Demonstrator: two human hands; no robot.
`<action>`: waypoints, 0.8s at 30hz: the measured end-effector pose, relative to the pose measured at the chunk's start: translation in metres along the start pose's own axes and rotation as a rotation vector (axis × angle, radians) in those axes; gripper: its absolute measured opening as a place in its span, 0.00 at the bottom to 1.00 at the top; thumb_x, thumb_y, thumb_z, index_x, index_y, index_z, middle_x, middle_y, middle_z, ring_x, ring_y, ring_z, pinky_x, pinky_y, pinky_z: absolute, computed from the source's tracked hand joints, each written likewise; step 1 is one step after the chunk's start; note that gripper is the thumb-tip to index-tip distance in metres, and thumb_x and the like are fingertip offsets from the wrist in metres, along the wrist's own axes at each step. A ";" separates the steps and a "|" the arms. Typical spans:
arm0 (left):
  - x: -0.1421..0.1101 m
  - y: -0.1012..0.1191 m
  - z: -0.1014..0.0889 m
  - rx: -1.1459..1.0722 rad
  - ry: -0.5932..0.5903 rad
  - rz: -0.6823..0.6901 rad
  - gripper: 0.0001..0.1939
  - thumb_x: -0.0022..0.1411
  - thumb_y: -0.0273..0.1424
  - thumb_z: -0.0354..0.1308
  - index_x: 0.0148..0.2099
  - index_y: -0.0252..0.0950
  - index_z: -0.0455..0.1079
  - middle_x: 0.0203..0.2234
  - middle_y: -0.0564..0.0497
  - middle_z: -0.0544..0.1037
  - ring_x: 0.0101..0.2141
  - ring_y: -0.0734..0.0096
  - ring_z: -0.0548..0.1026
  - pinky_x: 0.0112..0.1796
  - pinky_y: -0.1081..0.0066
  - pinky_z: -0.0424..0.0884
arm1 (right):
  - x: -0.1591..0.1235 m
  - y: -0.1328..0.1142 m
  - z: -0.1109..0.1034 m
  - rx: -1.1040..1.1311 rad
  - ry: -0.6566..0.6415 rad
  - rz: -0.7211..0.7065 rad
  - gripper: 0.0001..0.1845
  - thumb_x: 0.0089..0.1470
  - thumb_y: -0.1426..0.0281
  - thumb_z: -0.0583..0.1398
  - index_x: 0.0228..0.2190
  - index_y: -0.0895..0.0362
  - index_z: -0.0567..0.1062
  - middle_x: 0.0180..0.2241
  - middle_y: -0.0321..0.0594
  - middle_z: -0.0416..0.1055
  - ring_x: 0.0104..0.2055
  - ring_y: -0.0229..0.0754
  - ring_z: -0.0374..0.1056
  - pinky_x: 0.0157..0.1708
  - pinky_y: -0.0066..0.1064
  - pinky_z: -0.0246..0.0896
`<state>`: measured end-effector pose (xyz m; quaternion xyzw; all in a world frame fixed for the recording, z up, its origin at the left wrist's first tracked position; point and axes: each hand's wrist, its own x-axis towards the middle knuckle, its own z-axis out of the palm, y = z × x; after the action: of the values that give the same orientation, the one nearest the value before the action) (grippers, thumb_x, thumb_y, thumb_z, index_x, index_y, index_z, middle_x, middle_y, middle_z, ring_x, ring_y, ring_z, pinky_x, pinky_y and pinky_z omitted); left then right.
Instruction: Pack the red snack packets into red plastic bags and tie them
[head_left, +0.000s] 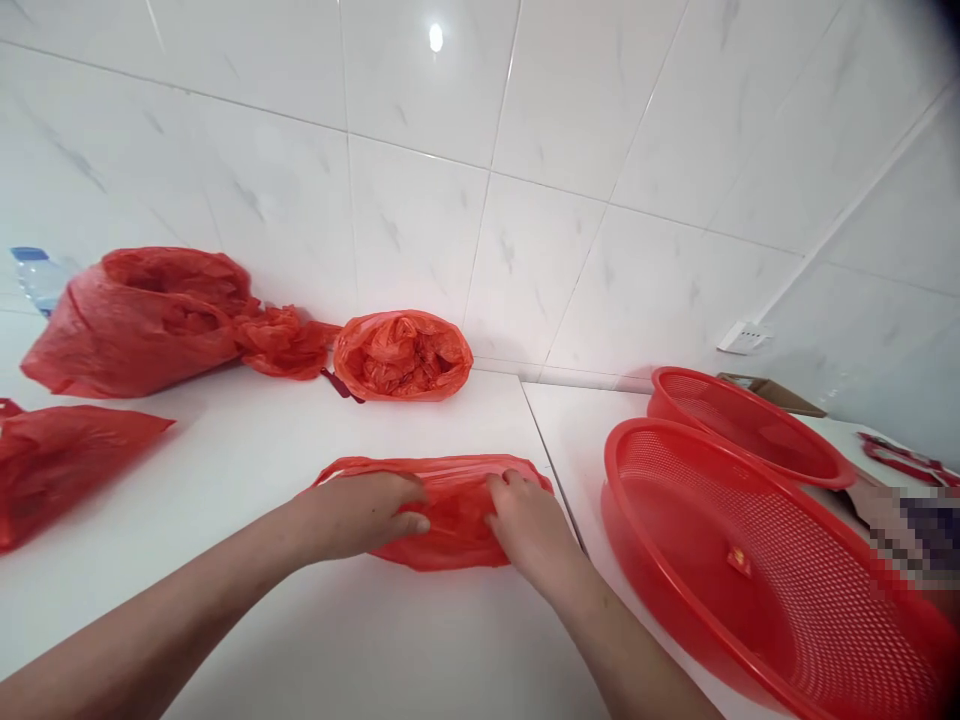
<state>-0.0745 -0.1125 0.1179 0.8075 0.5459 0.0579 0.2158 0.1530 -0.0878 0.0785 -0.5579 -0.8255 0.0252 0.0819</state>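
Observation:
A flattened red plastic bag (456, 500) lies on the white table (247, 480) in front of me. My left hand (360, 515) rests on its left part, fingers curled and pressing the plastic. My right hand (529, 525) lies on its right part, fingers bent down onto the bag. Both hands touch the same bag, which stays flat on the tabletop.
An open red bag (403, 355) stuffed with more bags sits by the wall, a larger red bag (139, 320) left of it, another (60, 465) at the left edge. Two red mesh baskets (750, 560) (742, 420) stand right. A water bottle (37, 278) is far left.

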 end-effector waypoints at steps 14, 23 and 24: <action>0.032 -0.023 0.011 0.253 0.095 0.017 0.39 0.40 0.25 0.63 0.58 0.42 0.63 0.54 0.46 0.70 0.54 0.50 0.66 0.44 0.61 0.70 | -0.030 0.012 -0.004 0.281 -0.486 -0.095 0.44 0.45 0.79 0.55 0.60 0.37 0.54 0.67 0.32 0.37 0.61 0.49 0.56 0.50 0.37 0.59; 0.009 0.009 0.015 0.124 0.129 0.382 0.09 0.50 0.27 0.62 0.36 0.43 0.75 0.41 0.52 0.77 0.44 0.60 0.73 0.42 0.65 0.68 | -0.002 0.009 -0.005 0.361 -0.226 -0.059 0.36 0.46 0.59 0.62 0.57 0.48 0.63 0.60 0.40 0.58 0.59 0.48 0.57 0.50 0.38 0.60; 0.007 0.008 0.017 0.128 0.101 0.404 0.07 0.48 0.28 0.63 0.33 0.42 0.75 0.40 0.53 0.77 0.44 0.59 0.73 0.43 0.65 0.67 | 0.003 0.011 0.000 0.328 -0.230 -0.043 0.38 0.44 0.59 0.64 0.57 0.51 0.64 0.61 0.43 0.56 0.60 0.50 0.55 0.51 0.40 0.59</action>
<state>-0.0597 -0.1137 0.1051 0.9086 0.3857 0.1056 0.1206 0.1619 -0.0810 0.0776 -0.5125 -0.8261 0.2211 0.0777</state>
